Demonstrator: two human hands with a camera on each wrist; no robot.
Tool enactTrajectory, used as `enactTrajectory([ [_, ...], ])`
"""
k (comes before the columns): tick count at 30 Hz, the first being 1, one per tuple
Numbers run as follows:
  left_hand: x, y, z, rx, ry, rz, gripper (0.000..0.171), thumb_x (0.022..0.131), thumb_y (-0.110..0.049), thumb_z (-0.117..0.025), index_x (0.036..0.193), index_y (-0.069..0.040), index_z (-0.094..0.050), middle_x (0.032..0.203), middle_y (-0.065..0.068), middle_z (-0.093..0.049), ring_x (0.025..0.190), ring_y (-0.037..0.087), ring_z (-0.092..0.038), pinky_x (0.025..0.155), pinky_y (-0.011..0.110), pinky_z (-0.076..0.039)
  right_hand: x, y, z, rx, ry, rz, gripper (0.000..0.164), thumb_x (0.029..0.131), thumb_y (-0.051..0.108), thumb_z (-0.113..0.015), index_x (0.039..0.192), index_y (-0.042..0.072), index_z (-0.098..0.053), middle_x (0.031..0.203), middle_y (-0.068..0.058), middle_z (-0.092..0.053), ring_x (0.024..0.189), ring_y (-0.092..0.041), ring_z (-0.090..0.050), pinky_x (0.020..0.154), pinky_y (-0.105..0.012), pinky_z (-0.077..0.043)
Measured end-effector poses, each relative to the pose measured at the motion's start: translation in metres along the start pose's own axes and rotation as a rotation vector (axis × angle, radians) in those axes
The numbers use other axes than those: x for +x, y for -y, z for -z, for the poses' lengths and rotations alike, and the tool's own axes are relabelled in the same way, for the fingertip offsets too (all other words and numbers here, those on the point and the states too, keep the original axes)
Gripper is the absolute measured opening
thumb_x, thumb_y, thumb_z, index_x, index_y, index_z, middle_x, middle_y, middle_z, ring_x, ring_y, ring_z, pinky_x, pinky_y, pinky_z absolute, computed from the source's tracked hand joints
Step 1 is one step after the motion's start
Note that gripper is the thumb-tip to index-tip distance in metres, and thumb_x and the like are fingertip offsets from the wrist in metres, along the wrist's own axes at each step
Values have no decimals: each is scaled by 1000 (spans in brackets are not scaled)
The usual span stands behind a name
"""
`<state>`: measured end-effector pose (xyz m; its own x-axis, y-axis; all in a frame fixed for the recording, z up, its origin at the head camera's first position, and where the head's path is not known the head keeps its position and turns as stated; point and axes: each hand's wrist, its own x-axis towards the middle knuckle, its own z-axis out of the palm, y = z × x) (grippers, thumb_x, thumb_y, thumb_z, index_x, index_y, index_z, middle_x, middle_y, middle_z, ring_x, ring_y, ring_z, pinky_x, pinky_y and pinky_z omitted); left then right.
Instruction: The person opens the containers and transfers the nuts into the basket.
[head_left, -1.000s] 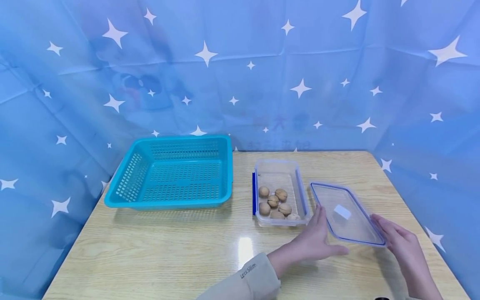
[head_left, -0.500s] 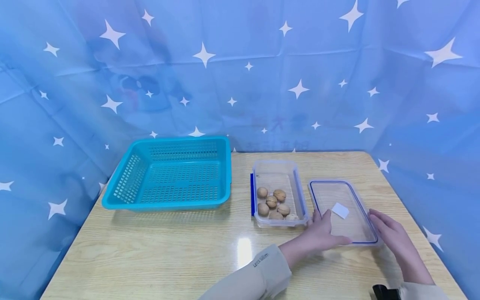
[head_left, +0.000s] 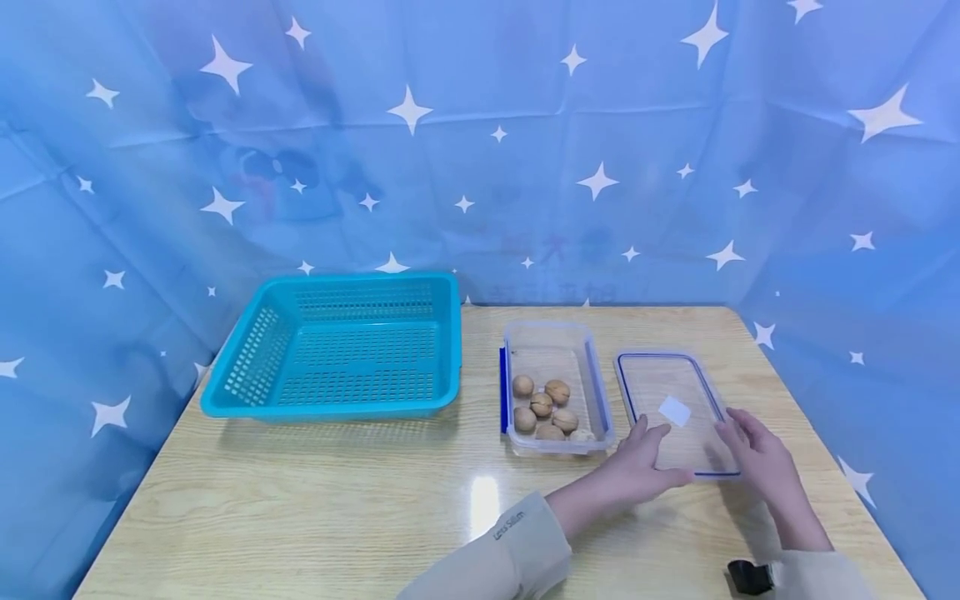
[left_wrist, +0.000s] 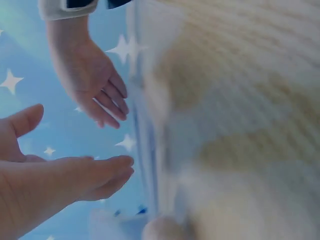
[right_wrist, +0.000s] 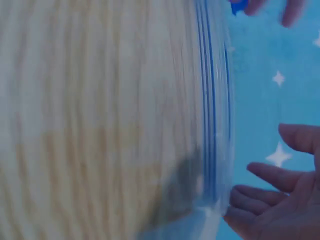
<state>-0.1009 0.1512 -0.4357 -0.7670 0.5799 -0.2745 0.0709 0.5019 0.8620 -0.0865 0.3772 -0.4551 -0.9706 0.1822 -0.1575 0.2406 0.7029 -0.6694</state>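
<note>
A clear lid [head_left: 708,437] edged with a blue seal lies flat on the table at the right, a white label [head_left: 675,411] near its middle. My left hand [head_left: 633,468] is at its near left corner, fingers extended and thumb apart. Beside the right edge is my right hand [head_left: 767,462], fingers loosely extended; the right wrist view has its fingertips [right_wrist: 235,207] at the lid's rim. Neither hand grips the lid. Just left of it stands a clear plastic container [head_left: 561,447], uncovered, with several walnuts [head_left: 557,392] inside and a blue side clip [head_left: 503,390].
A turquoise perforated basket [head_left: 330,412] stands at the back left of the wooden table [head_left: 315,508]. Behind the table hangs a blue curtain [head_left: 465,150] with white stars. A black strap-like item [head_left: 748,577] is at my right cuff.
The lid, tilted between both hands a second ago, has come down flat on the table and then shifted slightly away and to the left. My right hand has moved left with it.
</note>
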Motion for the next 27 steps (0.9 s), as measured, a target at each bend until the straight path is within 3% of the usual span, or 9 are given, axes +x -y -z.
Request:
enactTrajectory([
  [4, -13, -1, 23, 67, 66, -136, 62, 99, -49, -56, 153, -26, -38, 166, -4, -23, 152, 21, -28, 119, 43, -37, -2, 19, -10, -23, -86, 117, 66, 106, 37, -44, 151, -9, -30, 153, -41, -25, 133, -66, -26, 98, -79, -28],
  [7, -21, 1, 39, 33, 69, -204, 58, 100, -47, -55, 151, -23, -42, 162, -5, -32, 147, 16, -37, 115, 34, -41, 0, 39, -23, 22, -106, 206, 64, 104, 34, -50, 152, -5, -32, 154, -37, -29, 136, -64, -28, 103, -76, -30],
  [10, -28, 2, 54, -2, 60, -243, 53, 101, -42, -56, 149, -22, -46, 159, -3, -38, 142, 17, -46, 110, 29, -46, 3, 58, -38, 75, -92, 324, 61, 103, 26, -55, 152, -2, -34, 154, -35, -32, 137, -60, -32, 119, -38, -37],
  [12, -32, 3, 62, 0, 42, -251, 50, 101, -40, -57, 146, -23, -49, 157, -3, -43, 137, 17, -51, 105, 26, -48, 6, 67, -47, 109, -59, 406, 60, 102, 19, -57, 153, -2, -33, 154, -35, -33, 138, -56, -32, 113, -10, -33],
  [14, -35, 5, 71, 16, 6, -241, 47, 100, -40, -59, 144, -24, -52, 153, -1, -48, 133, 16, -54, 103, 26, -50, 9, 76, -54, 144, -12, 454, 60, 103, 16, -56, 154, -1, -31, 155, -34, -32, 139, -54, -32, 99, 7, -23],
  [17, -40, 10, 83, 17, -45, -219, 45, 100, -39, -59, 141, -22, -56, 147, -2, -54, 131, 15, -55, 104, 27, -49, 11, 86, -60, 158, 78, 479, 64, 103, 17, -55, 156, 0, -25, 157, -33, -27, 142, -54, -28, 108, -1, -29],
  [20, -45, 15, 95, -35, -62, -212, 47, 101, -39, -58, 141, -16, -55, 144, -1, -57, 133, 14, -53, 108, 26, -46, 14, 94, -64, 119, 173, 492, 74, 99, 20, -61, 157, -2, -21, 160, -33, -21, 142, -57, -25, 119, -38, -36],
  [23, -49, 20, 107, -87, -65, -219, 46, 101, -35, -57, 141, -10, -55, 141, 2, -59, 134, 17, -53, 110, 26, -45, 18, 99, -71, 64, 242, 502, 87, 94, 25, -68, 157, -3, -16, 161, -33, -17, 143, -59, -22, 108, -73, -30],
  [27, -52, 27, 121, -115, -100, -199, 45, 101, -34, -58, 139, -10, -57, 141, 6, -59, 134, 24, -53, 110, 30, -47, 22, 106, -80, 14, 252, 461, 99, 89, 34, -75, 159, 1, -14, 163, -29, -16, 145, -56, -22, 107, -74, -31],
])
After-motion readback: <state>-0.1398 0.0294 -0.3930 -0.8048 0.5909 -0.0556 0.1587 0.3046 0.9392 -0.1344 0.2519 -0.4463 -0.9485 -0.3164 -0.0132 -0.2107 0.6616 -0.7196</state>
